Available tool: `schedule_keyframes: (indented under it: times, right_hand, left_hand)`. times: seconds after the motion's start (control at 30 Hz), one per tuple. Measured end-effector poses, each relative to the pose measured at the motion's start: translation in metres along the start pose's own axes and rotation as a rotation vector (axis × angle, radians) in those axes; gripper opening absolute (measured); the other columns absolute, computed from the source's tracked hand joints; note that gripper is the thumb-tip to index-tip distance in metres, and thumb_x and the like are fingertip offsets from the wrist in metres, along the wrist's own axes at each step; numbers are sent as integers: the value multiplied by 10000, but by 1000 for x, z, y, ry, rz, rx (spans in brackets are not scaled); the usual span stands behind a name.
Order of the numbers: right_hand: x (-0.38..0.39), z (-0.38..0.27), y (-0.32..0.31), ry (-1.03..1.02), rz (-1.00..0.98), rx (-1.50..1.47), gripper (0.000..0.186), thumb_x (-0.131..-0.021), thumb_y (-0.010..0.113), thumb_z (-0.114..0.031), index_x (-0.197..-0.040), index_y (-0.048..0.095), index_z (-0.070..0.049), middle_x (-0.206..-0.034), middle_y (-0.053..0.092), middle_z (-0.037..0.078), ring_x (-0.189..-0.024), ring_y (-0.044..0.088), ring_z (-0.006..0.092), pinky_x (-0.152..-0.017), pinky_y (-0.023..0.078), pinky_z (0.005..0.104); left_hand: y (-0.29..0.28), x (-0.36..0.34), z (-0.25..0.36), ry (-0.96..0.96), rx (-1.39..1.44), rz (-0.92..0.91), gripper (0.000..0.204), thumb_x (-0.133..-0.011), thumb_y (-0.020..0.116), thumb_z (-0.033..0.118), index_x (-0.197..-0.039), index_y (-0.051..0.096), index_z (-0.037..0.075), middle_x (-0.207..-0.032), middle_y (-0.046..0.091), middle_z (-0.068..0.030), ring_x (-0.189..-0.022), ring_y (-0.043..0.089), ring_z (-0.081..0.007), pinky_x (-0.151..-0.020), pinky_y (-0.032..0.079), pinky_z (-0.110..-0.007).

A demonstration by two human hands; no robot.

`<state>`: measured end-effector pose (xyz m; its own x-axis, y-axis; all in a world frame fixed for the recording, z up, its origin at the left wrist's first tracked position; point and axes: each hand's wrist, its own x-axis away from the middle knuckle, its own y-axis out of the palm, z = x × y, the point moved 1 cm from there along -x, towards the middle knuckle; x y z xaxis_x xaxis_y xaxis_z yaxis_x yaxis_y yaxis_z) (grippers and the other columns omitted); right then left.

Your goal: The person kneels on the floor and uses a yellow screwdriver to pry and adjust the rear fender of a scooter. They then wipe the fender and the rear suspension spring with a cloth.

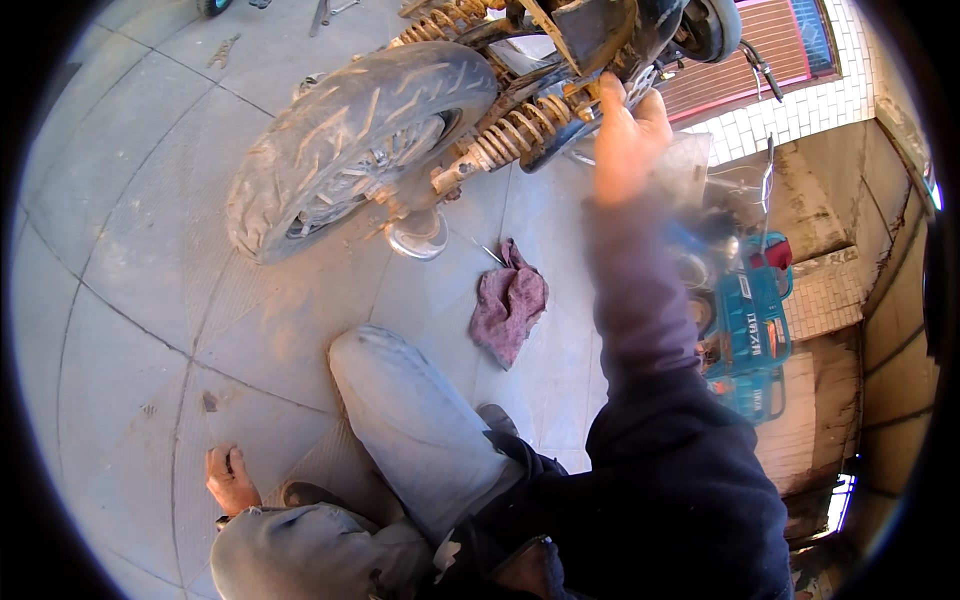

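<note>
Though impossible to tell whether gripping with either, has the right hand (628,145) at the motorcycle (460,85) ahead, near its coil spring (522,130), and the left hand (232,482) curled beside a knee (255,550).

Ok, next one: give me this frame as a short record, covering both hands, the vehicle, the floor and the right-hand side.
Right hand: the right hand is raised to the vehicle by the upper end of the near spring shock; exact grip unclear
Left hand: the left hand is low beside the left knee, fingers curled; contents not visible
Vehicle: dusty treaded tyre, rusty-looking springs
Floor: crumpled purplish cloth; pliers-like tool at upper left
Right side: teal cases
</note>
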<state>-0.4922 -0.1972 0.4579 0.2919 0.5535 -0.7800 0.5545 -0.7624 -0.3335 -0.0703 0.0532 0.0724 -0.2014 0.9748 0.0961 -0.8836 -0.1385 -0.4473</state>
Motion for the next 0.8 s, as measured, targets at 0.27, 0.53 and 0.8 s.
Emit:
schedule_keyframes:
  times: [0.27, 0.53, 0.8]
  right_hand:
    - [-14, 23, -17, -84, 2, 102, 388, -747, 825, -168, -1029, 631, 15, -838, 639, 9, -727, 547, 67, -673, 468, 239]
    - [-20, 32, -23, -194, -50, 273, 297, -781, 797, -250, -880, 656, -8, -746, 675, 21, -672, 585, 90, -633, 471, 263]
    - [-11, 17, -19, -265, -28, 306, 279, -773, 773, -183, -936, 632, -6, -751, 651, 127, -665, 627, 185, -624, 488, 324]
  left_hand:
    - [-6, -7, 12, 22, -79, -42, 98, -850, 570, 20, -930, 626, 10, -836, 594, -141, -722, 576, -285, -653, 456, -382]
    - [-13, -9, 17, 86, -107, -29, 120, -844, 581, 30, -947, 642, 26, -846, 607, -142, -726, 590, -290, -651, 465, -376]
    - [-31, -4, 25, 102, -197, -14, 117, -843, 595, 52, -943, 656, 51, -846, 623, -127, -725, 609, -265, -662, 483, -359]
